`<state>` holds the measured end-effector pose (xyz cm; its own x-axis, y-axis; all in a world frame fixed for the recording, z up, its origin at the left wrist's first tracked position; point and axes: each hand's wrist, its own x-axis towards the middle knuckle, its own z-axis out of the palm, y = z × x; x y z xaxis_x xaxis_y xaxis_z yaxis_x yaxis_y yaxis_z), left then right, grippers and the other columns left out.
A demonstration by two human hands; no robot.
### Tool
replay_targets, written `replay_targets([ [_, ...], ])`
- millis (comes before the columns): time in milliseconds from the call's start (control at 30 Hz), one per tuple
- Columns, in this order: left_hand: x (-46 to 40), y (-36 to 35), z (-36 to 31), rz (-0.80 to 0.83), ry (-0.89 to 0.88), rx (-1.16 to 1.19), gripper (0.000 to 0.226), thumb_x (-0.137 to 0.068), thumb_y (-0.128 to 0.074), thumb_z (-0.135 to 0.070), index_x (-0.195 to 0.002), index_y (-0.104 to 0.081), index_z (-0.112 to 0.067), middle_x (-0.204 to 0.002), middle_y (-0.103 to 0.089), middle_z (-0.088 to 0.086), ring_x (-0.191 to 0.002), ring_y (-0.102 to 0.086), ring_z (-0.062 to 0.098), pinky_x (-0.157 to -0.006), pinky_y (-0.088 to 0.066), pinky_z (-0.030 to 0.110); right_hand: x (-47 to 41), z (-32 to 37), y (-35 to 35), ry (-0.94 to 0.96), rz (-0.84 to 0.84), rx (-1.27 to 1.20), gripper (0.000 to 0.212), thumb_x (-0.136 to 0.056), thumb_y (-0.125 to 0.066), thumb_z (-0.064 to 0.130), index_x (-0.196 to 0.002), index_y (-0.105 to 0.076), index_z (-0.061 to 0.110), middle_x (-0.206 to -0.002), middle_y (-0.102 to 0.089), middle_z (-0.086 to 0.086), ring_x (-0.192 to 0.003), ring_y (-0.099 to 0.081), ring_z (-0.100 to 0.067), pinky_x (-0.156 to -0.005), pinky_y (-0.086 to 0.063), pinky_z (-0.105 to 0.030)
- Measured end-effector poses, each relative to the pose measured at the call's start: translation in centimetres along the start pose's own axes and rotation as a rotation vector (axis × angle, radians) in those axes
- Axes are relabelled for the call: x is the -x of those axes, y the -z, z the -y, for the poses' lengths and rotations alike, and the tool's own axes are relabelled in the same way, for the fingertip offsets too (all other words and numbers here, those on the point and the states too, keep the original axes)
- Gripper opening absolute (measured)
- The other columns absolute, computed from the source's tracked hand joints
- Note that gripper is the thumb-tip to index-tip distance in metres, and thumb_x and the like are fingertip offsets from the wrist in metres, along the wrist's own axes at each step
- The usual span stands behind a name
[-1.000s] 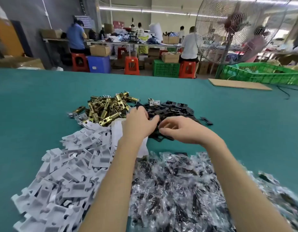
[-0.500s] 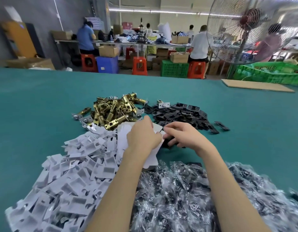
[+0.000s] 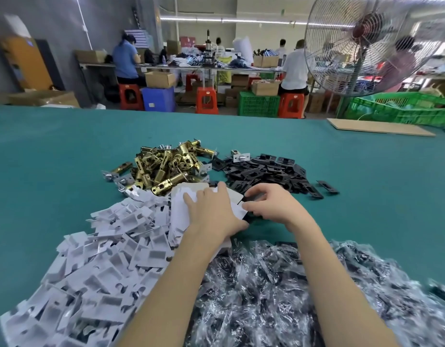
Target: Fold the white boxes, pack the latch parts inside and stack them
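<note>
The left hand had slid back, its fingers lying flat on the white box on the desk, while the right hand now pinched a black plate at the box's edge.

On a green table, the left hand lies on a flat white box, fingers spread over the card. The right hand curls its fingers round a black plate at the box's right edge. Behind them lie a heap of brass latches and a heap of black plates. White box blanks pile at the left, clear plastic bags at the right. A fan stands behind the table.
</note>
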<state>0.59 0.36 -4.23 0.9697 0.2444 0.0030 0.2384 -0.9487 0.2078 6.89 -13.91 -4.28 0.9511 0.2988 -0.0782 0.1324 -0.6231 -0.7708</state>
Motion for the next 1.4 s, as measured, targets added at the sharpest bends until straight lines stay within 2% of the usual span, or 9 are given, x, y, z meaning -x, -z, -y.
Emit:
replay_targets([
  [200, -0.2, 1.3, 0.0, -0.129, -0.256, 0.519, 0.093, -0.064, -0.087, -0.043, -0.136, -0.029, -0.034, -0.134, -0.036, -0.006, -0.12, -0.046, 0.021, -0.091, -0.049, 0.04, 0.8, 0.4, 2.4, -0.058, -0.029, -0.423, 0.016, -0.091, -0.074, 0.027, -0.097, -0.068, 0.014, -0.072, -0.074, 0.001, -0.057, -0.068, -0.011, -0.053, -0.053, -0.02],
  [333, -0.1, 1.5, -0.4, -0.14, -0.342, 0.493, 0.104, -0.058, -0.087, -0.049, -0.137, -0.02, -0.043, -0.142, -0.041, -0.01, -0.122, -0.048, 0.02, -0.105, -0.043, 0.047, 1.4, 0.4, 3.8, -0.072, 0.088, -0.521, 0.018, -0.097, -0.067, 0.024, -0.089, -0.071, 0.008, -0.075, -0.071, -0.003, -0.062, -0.065, -0.016, -0.069, -0.056, -0.029],
  [433, -0.3, 1.5, -0.3, -0.142, -0.321, 0.526, 0.115, -0.054, -0.086, -0.055, -0.147, -0.021, -0.034, -0.141, -0.045, -0.008, -0.123, -0.049, 0.022, -0.104, -0.045, 0.045, 1.8, 0.7, 4.6, -0.075, 0.122, -0.623, 0.018, -0.1, -0.062, 0.019, -0.091, -0.072, 0.006, -0.075, -0.073, -0.003, -0.065, -0.071, -0.014, -0.06, -0.059, -0.024],
  [733, -0.4, 2.6, 0.7, -0.271, -0.509, 0.456, 0.104, -0.063, -0.091, -0.041, -0.148, -0.034, -0.021, -0.14, -0.041, -0.008, -0.128, -0.041, 0.016, -0.109, -0.039, 0.039, 2.5, 1.3, 5.5, 0.08, -0.036, -0.483, 0.025, -0.083, -0.078, 0.008, -0.103, -0.078, 0.023, -0.086, -0.079, 0.004, -0.069, -0.074, -0.011, -0.056, -0.058, -0.025],
  [900, 0.1, 3.6, 0.3, -0.366, -0.58, 0.594, 0.082, -0.066, -0.089, -0.025, -0.136, -0.046, -0.021, -0.128, -0.053, -0.008, -0.117, -0.052, 0.017, -0.1, -0.046, 0.041, 2.7, 2.3, 5.5, 0.179, -0.289, -0.18, 0.014, -0.07, -0.081, 0.026, -0.082, -0.076, 0.018, -0.069, -0.074, -0.001, -0.055, -0.065, -0.012, -0.054, -0.058, -0.033],
  [1033, 0.3, 3.9, -0.2, -0.425, -0.564, 0.655, 0.071, -0.068, -0.089, -0.025, -0.128, -0.051, -0.025, -0.118, -0.06, -0.011, -0.104, -0.058, 0.012, -0.088, -0.052, 0.036, 2.9, 2.9, 5.4, 0.198, -0.439, -0.19, 0.014, -0.078, -0.078, 0.028, -0.086, -0.071, 0.018, -0.072, -0.074, -0.005, -0.063, -0.07, -0.021, -0.067, -0.062, -0.043],
  [1167, 0.4, 4.3, -0.3, -0.427, -0.462, 0.948, 0.063, -0.073, -0.092, -0.032, -0.123, -0.055, -0.031, -0.11, -0.066, -0.019, -0.098, -0.064, -0.002, -0.075, -0.051, 0.014, 3.4, 3.6, 6.1, 0.321, -0.204, -0.648, 0.039, -0.089, -0.077, 0.038, -0.116, -0.053, 0.024, -0.103, -0.075, -0.006, -0.081, -0.076, -0.022, -0.067, -0.06, -0.031],
  [1300, 0.4, 4.4, -0.2, -0.411, -0.37, 1.123, 0.052, -0.075, -0.09, -0.037, -0.115, -0.059, -0.029, -0.099, -0.072, -0.01, -0.091, -0.071, 0.008, -0.072, -0.056, 0.024, 3.7, 3.8, 5.8, 0.47, -0.216, -0.615, 0.059, -0.07, -0.086, 0.038, -0.105, -0.039, 0.029, -0.108, -0.077, 0.001, -0.086, -0.076, -0.032, -0.082, -0.062, -0.044],
  [1400, 0.5, 4.1, -0.7, -0.433, -0.33, 1.232, 0.047, -0.076, -0.09, -0.032, -0.111, -0.059, -0.027, -0.095, -0.074, -0.009, -0.087, -0.072, 0.009, -0.073, -0.061, 0.033, 3.6, 4.3, 5.1, 0.518, -0.229, -0.503, 0.055, -0.065, -0.09, 0.04, -0.093, -0.044, 0.025, -0.109, -0.076, -0.001, -0.082, -0.077, -0.019, -0.074, -0.059, -0.032],
])
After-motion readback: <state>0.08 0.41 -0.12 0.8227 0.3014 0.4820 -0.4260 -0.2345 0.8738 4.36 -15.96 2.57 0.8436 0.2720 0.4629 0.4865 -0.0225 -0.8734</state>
